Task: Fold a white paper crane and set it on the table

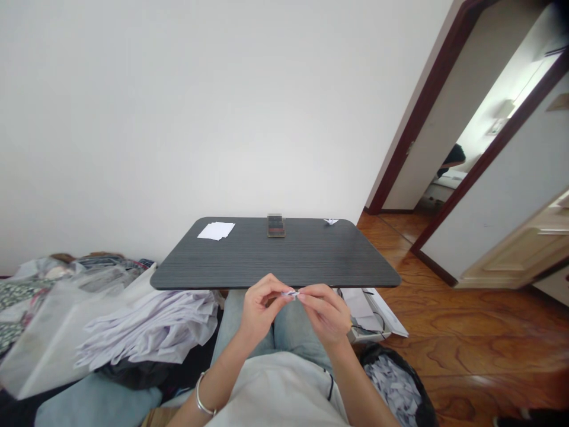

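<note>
Just past the near edge of the dark table [275, 261], above my lap, I hold a small folded white paper [291, 293] between both hands. My left hand [263, 302] pinches its left end between thumb and fingertips. At the other end, my right hand [325, 308] grips it the same way. The fingers cover much of the paper, so its exact shape is hard to make out. On the table's far right lies a small folded paper figure [331, 222] with pointed tips. A stack of white paper sheets [216, 230] rests at the far left.
A small dark stand [276, 226] is at the table's back middle. White folded cloth [155, 326] is piled on the left. A black bag of paper scraps [395, 385] and a box with papers [373, 314] stand to the right, near the wooden floor [462, 326].
</note>
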Motion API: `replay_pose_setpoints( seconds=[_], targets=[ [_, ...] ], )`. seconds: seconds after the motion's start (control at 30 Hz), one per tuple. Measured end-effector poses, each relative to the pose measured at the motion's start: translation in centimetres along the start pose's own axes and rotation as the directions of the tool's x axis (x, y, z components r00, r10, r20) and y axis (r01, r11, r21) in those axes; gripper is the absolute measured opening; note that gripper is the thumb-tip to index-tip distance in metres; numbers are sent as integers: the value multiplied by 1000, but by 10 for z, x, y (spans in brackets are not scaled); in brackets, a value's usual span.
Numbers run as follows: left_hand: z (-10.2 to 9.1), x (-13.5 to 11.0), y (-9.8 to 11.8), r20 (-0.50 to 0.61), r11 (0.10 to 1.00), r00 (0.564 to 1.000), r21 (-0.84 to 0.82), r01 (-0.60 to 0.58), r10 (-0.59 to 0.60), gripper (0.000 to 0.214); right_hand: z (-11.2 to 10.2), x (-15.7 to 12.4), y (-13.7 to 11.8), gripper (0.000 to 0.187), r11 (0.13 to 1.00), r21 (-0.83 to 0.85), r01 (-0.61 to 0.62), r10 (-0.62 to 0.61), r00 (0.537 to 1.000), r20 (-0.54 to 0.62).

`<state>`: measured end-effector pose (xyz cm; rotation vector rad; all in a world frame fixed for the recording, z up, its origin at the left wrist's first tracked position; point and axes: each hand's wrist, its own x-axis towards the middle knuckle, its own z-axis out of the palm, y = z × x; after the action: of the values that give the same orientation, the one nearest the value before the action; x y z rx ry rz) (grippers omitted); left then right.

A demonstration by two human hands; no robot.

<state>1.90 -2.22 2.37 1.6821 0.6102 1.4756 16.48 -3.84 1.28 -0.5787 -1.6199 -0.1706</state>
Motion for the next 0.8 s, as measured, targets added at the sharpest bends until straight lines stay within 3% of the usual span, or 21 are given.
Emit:
replay_pose_setpoints(
  seconds=[0.8],
  targets=[
    [0,0,0,8,1000,1000,21,22,-22,5,-8,7,1,20,989,-142,48,-39,997,63]
  ],
)
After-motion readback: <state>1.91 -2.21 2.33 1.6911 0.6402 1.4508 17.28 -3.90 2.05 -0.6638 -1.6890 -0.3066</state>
